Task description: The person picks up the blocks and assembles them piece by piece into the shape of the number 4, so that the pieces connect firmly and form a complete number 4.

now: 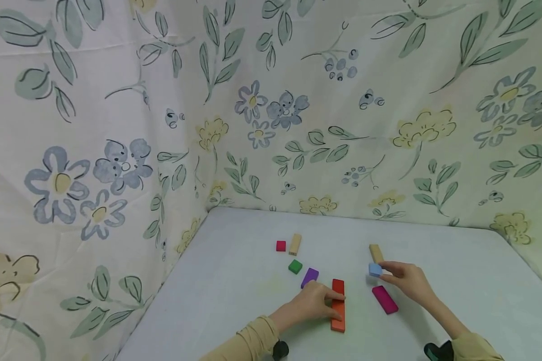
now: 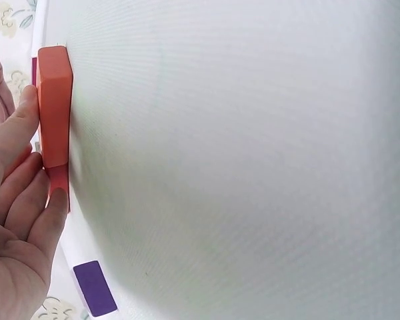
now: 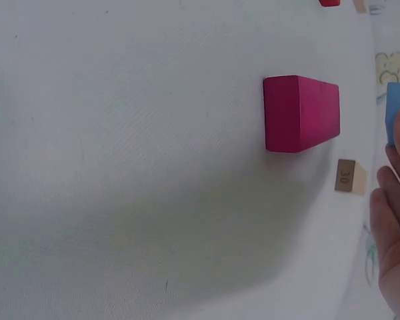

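Note:
An orange block (image 1: 337, 322) and a red block (image 1: 337, 286) lie end to end in a line on the white table. My left hand (image 1: 313, 303) holds the orange block, its thumb on that block and its fingers at the seam with the red one. In the left wrist view the thumb lies along the orange block (image 2: 55, 107), and another fingertip touches the red block (image 2: 58, 178). A small light-blue block (image 1: 375, 269) is pinched between thumb and fingers of my right hand (image 1: 408, 282). A magenta block (image 1: 385, 300) lies nearer me, below that hand.
Behind the blue block lies a wooden block (image 1: 376, 253); its end shows a printed number in the right wrist view. Left of centre are a purple block (image 1: 310, 277), a green block (image 1: 295, 266), a red cube (image 1: 281, 246) and another wooden block (image 1: 295, 244). Floral cloth (image 1: 316, 165) encloses the table.

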Motion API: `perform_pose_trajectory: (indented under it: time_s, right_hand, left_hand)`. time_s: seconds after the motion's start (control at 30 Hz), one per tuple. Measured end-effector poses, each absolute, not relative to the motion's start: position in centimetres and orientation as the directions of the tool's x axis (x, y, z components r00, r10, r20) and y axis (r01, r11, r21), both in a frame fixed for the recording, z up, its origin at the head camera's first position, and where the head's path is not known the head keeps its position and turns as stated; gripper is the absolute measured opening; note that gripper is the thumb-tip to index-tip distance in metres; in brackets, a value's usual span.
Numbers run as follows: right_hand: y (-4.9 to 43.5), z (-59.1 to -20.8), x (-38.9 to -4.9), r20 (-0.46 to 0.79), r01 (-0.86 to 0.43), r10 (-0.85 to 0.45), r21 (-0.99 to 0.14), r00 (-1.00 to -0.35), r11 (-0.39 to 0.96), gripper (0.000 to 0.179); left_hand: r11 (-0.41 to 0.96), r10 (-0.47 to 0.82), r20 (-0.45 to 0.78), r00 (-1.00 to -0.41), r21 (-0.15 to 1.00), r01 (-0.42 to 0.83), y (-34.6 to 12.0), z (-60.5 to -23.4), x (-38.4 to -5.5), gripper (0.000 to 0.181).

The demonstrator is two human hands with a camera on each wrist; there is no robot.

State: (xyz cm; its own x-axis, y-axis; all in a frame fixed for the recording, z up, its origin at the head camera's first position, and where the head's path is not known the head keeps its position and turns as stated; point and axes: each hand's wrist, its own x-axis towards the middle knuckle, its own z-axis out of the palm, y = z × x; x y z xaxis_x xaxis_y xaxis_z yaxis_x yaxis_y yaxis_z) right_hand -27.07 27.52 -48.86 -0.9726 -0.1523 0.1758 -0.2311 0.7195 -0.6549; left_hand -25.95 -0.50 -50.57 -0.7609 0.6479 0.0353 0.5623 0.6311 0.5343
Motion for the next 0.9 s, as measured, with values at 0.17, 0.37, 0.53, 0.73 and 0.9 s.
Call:
perform_pose_trajectory:
  time_s: [0.17,0.37,0.53,0.73,0.9]
  right_hand:
    - [27.2,-48.4,-27.0,0.192,-0.248,-0.16,-0.647,-0.968,0.721,0.039]
    - [26.9,-47.7,-27.0,0.208,-0.259,-0.162,-0.642,-0.965,0.721,0.038]
    - [26.6,-47.1,-27.1,0.211,-0.259,-0.158,-0.649,-0.965,0.715,0.038]
    - [26.2,-46.3,-27.2,0.233,-0.272,-0.154,-0.653,-0.96,0.706,0.039]
    - [25.7,-45.7,-27.2,0.229,-0.271,-0.156,-0.659,-0.961,0.701,0.038]
  left_hand:
    - [0.632,0.651,0.036,-0.758,0.527,0.568,-0.5,-50.7,-26.0,0.042]
    - [0.629,0.653,0.045,-0.756,0.524,0.574,-0.5,-50.6,-26.0,0.042]
    - [0.629,0.654,0.048,-0.755,0.521,0.578,-0.5,-50.6,-26.0,0.042]
    - [0.625,0.654,0.046,-0.755,0.529,0.574,-0.5,-50.5,-25.9,0.042]
    - [0.63,0.646,0.027,-0.763,0.545,0.553,-0.5,-50.4,-25.9,0.042]
